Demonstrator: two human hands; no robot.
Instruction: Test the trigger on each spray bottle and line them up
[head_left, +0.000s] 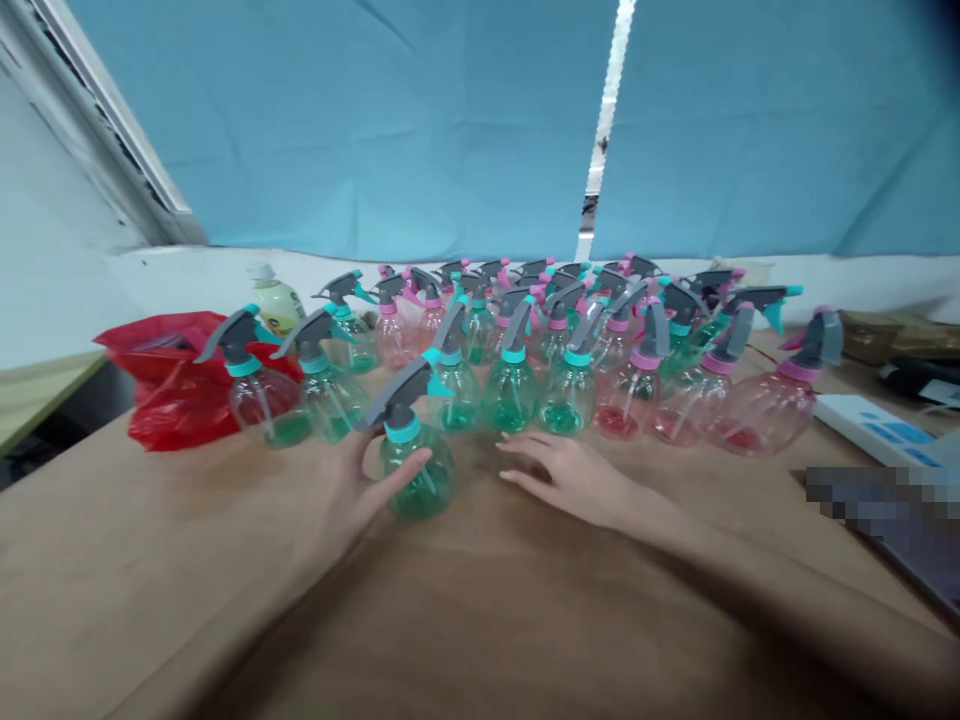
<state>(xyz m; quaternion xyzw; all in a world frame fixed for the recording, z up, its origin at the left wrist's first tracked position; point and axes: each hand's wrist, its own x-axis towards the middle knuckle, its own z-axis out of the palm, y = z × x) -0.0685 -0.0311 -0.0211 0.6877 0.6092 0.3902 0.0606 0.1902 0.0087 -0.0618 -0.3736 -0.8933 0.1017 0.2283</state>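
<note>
My left hand (358,492) is wrapped round a green spray bottle (417,478) with a teal collar and grey trigger head, which stands upright on the brown table (225,600) in front of the others. My right hand (564,473) lies flat on the table just right of that bottle, fingers stretched out, holding nothing. Right behind both hands stand several green spray bottles (511,392) and pink spray bottles (765,410) in crowded rows.
A red plastic bag (169,405) lies at the back left, with a pale yellow drink bottle (276,302) behind it. A white power strip (874,428) lies at the right edge. A blue curtain (420,120) hangs behind the table.
</note>
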